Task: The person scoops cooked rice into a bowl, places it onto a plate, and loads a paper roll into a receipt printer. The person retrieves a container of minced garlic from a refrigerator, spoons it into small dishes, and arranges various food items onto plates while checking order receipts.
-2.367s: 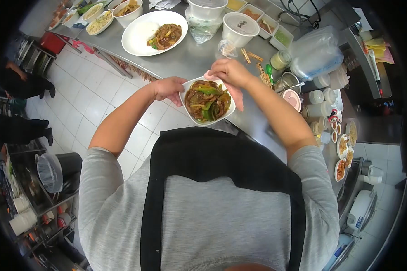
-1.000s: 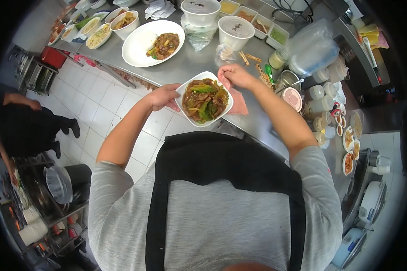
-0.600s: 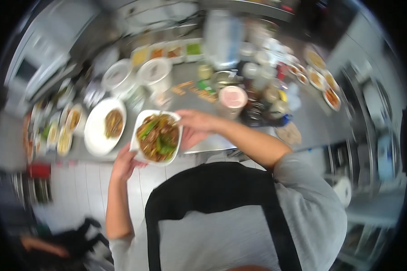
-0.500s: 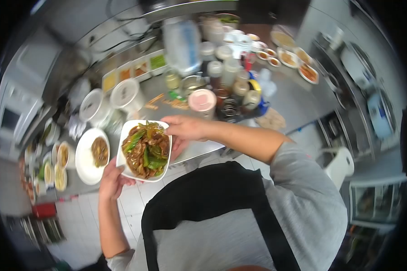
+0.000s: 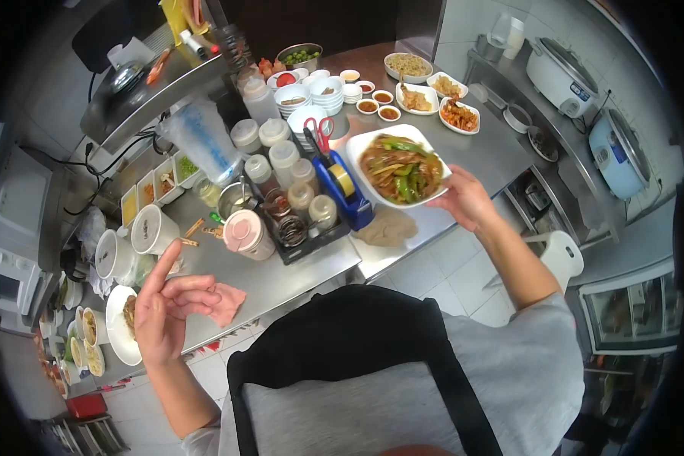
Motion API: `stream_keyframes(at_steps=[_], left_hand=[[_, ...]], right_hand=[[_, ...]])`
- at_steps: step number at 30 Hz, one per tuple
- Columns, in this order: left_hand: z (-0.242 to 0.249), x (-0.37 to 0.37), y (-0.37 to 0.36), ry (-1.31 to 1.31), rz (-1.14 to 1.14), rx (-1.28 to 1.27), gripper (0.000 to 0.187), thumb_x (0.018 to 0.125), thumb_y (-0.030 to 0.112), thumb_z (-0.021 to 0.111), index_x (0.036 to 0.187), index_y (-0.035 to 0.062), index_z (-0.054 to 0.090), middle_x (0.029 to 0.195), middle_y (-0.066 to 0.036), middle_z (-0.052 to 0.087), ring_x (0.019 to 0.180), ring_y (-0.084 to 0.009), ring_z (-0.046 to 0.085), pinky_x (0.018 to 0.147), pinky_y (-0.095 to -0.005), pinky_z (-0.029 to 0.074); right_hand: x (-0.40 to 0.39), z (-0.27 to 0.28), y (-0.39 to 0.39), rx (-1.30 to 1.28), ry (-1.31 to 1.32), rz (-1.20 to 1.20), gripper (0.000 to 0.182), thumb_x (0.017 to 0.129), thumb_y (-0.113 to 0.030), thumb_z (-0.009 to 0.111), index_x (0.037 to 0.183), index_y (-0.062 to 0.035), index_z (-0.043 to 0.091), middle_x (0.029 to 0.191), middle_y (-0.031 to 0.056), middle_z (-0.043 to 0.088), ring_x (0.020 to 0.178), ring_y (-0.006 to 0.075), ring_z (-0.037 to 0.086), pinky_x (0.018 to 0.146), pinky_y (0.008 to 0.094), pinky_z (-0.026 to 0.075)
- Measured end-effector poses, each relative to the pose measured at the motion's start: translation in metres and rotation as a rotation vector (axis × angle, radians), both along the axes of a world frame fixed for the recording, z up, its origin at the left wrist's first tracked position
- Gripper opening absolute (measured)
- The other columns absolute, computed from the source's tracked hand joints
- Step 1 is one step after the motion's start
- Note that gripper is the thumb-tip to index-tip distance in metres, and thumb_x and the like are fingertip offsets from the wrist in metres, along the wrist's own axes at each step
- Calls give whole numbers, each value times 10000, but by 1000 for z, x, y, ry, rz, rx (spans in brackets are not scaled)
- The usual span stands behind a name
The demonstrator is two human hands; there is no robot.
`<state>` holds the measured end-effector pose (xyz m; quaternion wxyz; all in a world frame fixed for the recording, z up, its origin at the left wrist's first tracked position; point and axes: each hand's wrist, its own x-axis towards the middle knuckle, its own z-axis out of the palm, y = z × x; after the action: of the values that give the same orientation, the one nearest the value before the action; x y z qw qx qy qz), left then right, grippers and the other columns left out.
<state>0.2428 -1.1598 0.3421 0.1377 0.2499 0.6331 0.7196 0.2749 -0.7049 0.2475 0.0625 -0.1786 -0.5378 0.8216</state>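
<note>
My right hand [image 5: 467, 199] grips the right edge of a white square dish [image 5: 355, 152] held over the steel counter. The dish is filled with a stir-fry of brown meat strips and green peppers [image 5: 404, 171]. On the other side, my left hand [image 5: 171, 308] is raised with its fingers apart and holds nothing. A pink cloth [image 5: 224, 305] lies on the counter just beyond its fingers. Partly hidden behind this hand is a white oval plate [image 5: 120, 334] with brown food on it.
Squeeze bottles and jars [image 5: 285, 159] crowd the middle, beside a blue tape dispenser [image 5: 351, 199] and a tan cloth [image 5: 387, 228]. Farther back stand small sauce dishes [image 5: 384, 97], plates of food [image 5: 460, 115] and stacked bowls [image 5: 327, 95]. Rice cookers [image 5: 562, 72] line the right side.
The dish has moved right and away from my body, now in my right hand alone. My left hand has let go of it and opened. The view has turned toward the right.
</note>
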Motion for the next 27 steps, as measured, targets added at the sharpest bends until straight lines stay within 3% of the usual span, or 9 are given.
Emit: stream_keyframes(at_steps=[7, 10, 14, 16, 17, 19, 21, 24, 27], left_hand=[[-35, 25, 42, -27, 239, 134, 687, 924, 378, 435, 1355, -93, 180, 1040, -259, 582, 842, -307, 636, 700, -321, 544], [-40, 36, 50, -47, 315, 119, 674, 926, 373, 431, 1356, -85, 189, 1034, -257, 585, 836, -308, 638, 689, -313, 544], [-41, 51, 61, -83, 422, 132, 639, 926, 363, 434, 1349, -72, 236, 1035, -257, 585, 829, -309, 641, 675, -304, 542], [-42, 55, 62, -103, 462, 167, 626, 919, 345, 453, 1342, -74, 257, 1037, -258, 585, 843, -315, 641, 686, -312, 542], [-40, 57, 63, -107, 463, 171, 618, 920, 336, 454, 1342, -71, 260, 1040, -257, 585, 846, -313, 641, 692, -311, 541], [-38, 61, 61, -109, 469, 187, 602, 921, 321, 456, 1345, -62, 265, 1046, -253, 586, 853, -307, 641, 703, -308, 539], [-43, 66, 56, -111, 460, 203, 588, 921, 308, 457, 1349, -49, 270, 1053, -247, 586, 863, -299, 640, 716, -304, 537], [-48, 76, 46, -133, 473, 236, 573, 923, 299, 455, 1357, -29, 275, 1063, -236, 586, 877, -287, 637, 735, -309, 531], [-52, 92, 30, -138, 523, 235, 606, 913, 321, 465, 1356, -39, 262, 1063, -242, 583, 877, -291, 635, 739, -327, 531]], right_hand=[[-75, -170, 119, 226, -75, -590, 258, 872, -54, 382, 1108, 44, 350, 972, 188, 549, 787, 245, 614, 553, 296, 557], [-113, -214, 144, 93, -86, -745, 359, 899, -105, 393, 1197, 37, 251, 1006, 197, 539, 847, 255, 602, 609, 322, 562], [-156, -262, 173, -120, 72, -796, 286, 898, -163, 482, 1135, -17, 418, 1009, 111, 559, 808, 206, 593, 641, 300, 545], [-155, -236, 160, -134, 13, -653, 208, 896, -181, 510, 1051, -42, 512, 1001, 78, 565, 775, 181, 586, 651, 269, 529], [-169, -260, 170, -204, -35, -700, 205, 895, -173, 522, 1057, -49, 533, 967, 72, 572, 768, 172, 579, 688, 254, 518], [-168, -243, 157, -413, -49, -611, 280, 876, -149, 556, 1119, -29, 486, 1016, 97, 515, 867, 190, 538, 705, 260, 508], [-152, -163, 111, -481, -141, -491, 445, 898, -210, 533, 1274, -46, 361, 1203, 145, 423, 1029, 261, 477, 866, 366, 464], [-165, -77, 61, -620, 49, -266, 503, 920, -249, 487, 1351, -98, 277, 1294, 161, 374, 1093, 285, 449, 953, 438, 379], [-151, 50, -22, -198, 634, -29, 457, 933, -242, 445, 1338, -74, 314, 1314, 151, 387, 1194, 265, 392, 1002, 425, 312]])
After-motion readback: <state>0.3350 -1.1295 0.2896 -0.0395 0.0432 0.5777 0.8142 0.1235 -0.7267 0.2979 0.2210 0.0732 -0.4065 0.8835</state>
